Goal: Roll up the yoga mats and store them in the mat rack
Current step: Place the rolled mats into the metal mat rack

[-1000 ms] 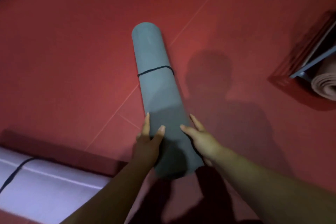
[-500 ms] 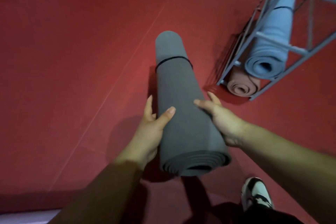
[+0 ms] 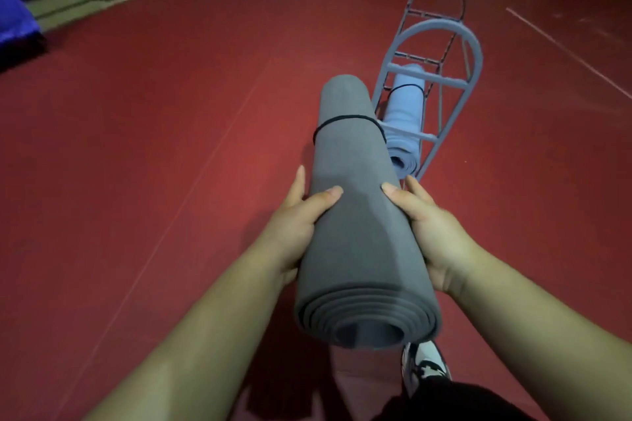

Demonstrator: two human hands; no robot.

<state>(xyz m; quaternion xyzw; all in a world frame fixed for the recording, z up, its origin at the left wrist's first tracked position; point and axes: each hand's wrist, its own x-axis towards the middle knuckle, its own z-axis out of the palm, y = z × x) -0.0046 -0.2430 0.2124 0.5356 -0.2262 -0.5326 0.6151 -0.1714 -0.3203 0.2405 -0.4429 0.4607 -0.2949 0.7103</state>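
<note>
I see the red floor (image 3: 171, 147) running wide and open to the left of the mats, crossed by a pale seam line. Dark clutter sits only along its far left edge. The rack (image 3: 477, 48) stands ahead to the right, an arched frame with open space in its upper part. The rolled grey mat (image 3: 355, 215) is held off the floor, its far end just beside the rack's near left edge and its spiral end toward me. A blue mat (image 3: 405, 113) lies low in the rack. The left hand (image 3: 294, 225) and right hand (image 3: 431, 229) grasp the grey mat from either side, fingers (image 3: 298, 183) wrapped under and thumbs on top. A shoe (image 3: 424, 366) shows below the near end. A black band (image 3: 345, 118) rings the grey mat.
</note>
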